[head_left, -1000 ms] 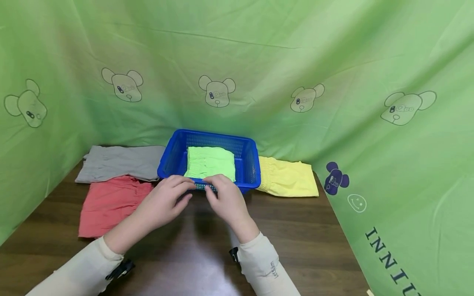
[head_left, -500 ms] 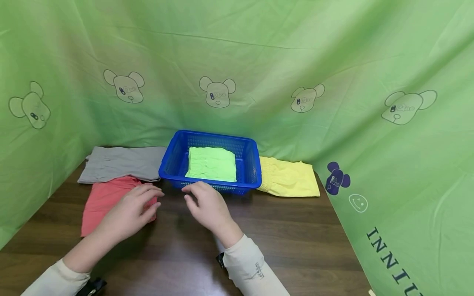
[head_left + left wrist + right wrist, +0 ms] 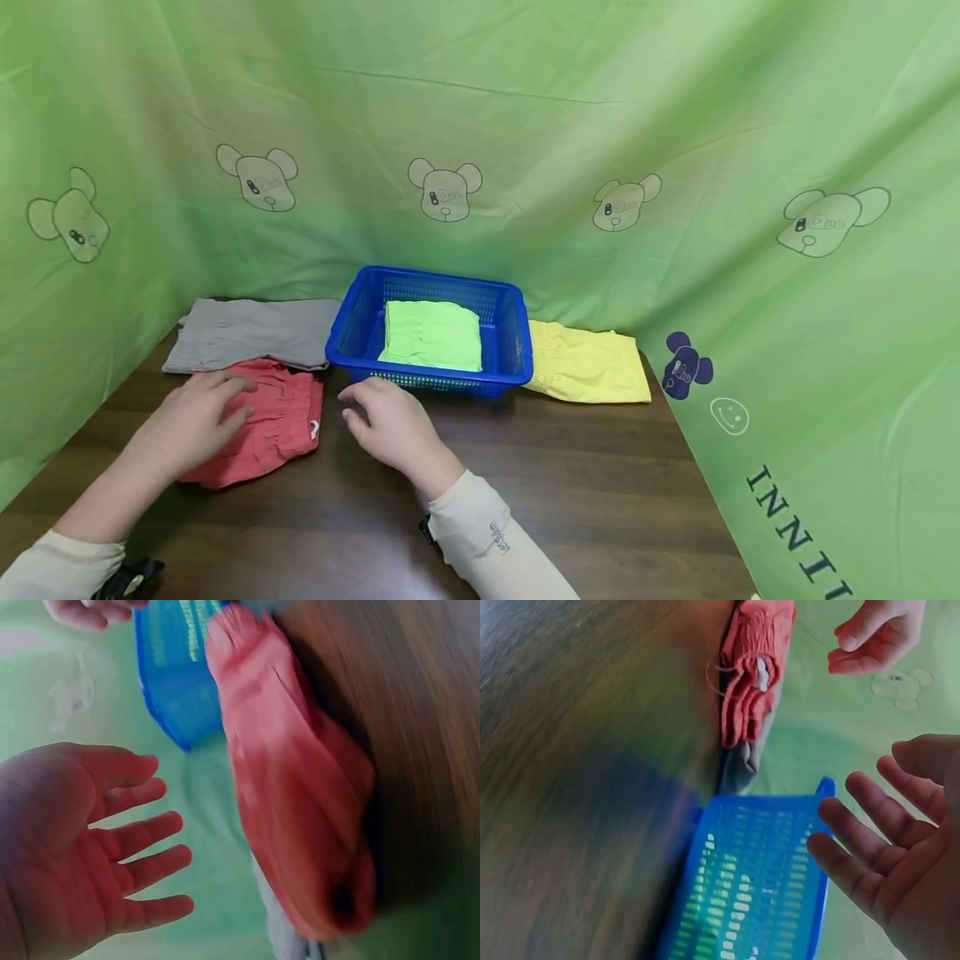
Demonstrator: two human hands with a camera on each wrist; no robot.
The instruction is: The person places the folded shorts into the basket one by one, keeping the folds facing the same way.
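My left hand (image 3: 191, 421) hovers over the left part of folded red shorts (image 3: 273, 421), fingers loosely bent and holding nothing. The left wrist view shows that palm apart from the red cloth. My right hand (image 3: 393, 425) is in the air between the red shorts and the front of a blue basket (image 3: 431, 379), its fingers spread in the right wrist view with nothing in them. Inside the basket lies a folded bright green garment (image 3: 431, 335) with a gathered waistband. A drawstring and a white tag (image 3: 762, 673) show at the waist of the red shorts.
Folded grey cloth (image 3: 255, 332) lies behind the red shorts, left of the basket. To the basket's right is a folded yellow garment (image 3: 592, 362). A green printed curtain (image 3: 517, 100) surrounds the dark wooden table (image 3: 585, 492) at the back and sides.
Both hands have left the basket's front rim. The left hand has moved left and toward me, over the red shorts; the right has shifted left and slightly nearer. The garments stay put.
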